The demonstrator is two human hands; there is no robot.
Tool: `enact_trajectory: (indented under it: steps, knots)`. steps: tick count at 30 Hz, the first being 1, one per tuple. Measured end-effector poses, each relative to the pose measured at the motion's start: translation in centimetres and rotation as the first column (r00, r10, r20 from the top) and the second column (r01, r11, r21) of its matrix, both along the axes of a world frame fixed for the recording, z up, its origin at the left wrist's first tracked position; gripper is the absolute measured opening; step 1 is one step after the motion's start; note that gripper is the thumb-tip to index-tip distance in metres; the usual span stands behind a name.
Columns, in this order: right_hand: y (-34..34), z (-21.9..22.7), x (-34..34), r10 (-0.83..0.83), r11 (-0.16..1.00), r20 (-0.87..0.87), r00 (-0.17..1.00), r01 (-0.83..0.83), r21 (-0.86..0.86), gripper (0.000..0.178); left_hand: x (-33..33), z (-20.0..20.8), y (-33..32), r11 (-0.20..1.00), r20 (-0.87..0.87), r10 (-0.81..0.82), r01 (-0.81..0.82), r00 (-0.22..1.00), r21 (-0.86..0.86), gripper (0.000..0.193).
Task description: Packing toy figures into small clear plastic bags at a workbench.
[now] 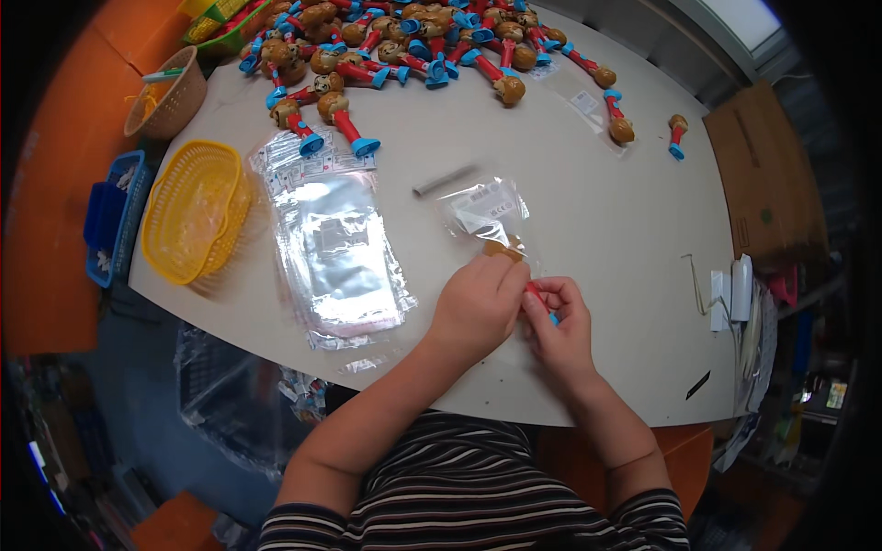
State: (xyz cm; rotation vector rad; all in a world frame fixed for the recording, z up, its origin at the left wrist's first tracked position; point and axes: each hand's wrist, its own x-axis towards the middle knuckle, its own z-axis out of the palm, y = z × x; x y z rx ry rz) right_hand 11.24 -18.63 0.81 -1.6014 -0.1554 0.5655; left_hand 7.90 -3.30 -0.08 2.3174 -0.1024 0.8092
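My left hand (482,308) is closed around the open end of a clear plastic bag (491,204) with a printed label, over the table's near middle. Inside or just behind the bag's lower part shows the brown head (503,246) of a toy; my left fingers hide much of it. Beside it, my right hand (562,331) pinches the toy's red and blue handle (542,296). To the left lies a stack of flat clear plastic bags (344,243). Across the far side, many similar toys (432,46) with brown heads, red handles and blue bases lie heaped.
A yellow basket (156,216) and a blue basket (138,174) stand at the left edge, with a tan basket (184,92) behind. A dark strip (447,178) lies beyond my hands. Loose toys and a cardboard box (767,179) are on the right.
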Motion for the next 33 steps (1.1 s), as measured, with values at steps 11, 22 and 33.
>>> enact_trajectory:
  steps: [11, 22, 33]
  knots:
    - [-1.8, 0.6, -0.9, 0.243, 0.952, 0.332, 0.911, -0.159, -0.261, 0.046, -1.8, -0.6, 0.9, 0.997, -0.151, 0.08, -0.082, 0.985, -0.007, 0.017]
    - [-1.6, -0.9, -1.0, 0.205, 0.938, 0.697, 0.687, 0.065, -0.34, 0.036, -2.3, -0.1, 0.1, 0.997, -0.064, 0.031, -0.036, 0.997, -0.075, 0.018]
    - [-1.4, -1.1, 1.2, 0.336, 0.936, 0.89, 0.31, 0.001, -0.353, 0.034, -3.1, 0.4, 0.0, 1.0, -0.164, -0.005, 0.004, 0.986, -0.008, 0.016]
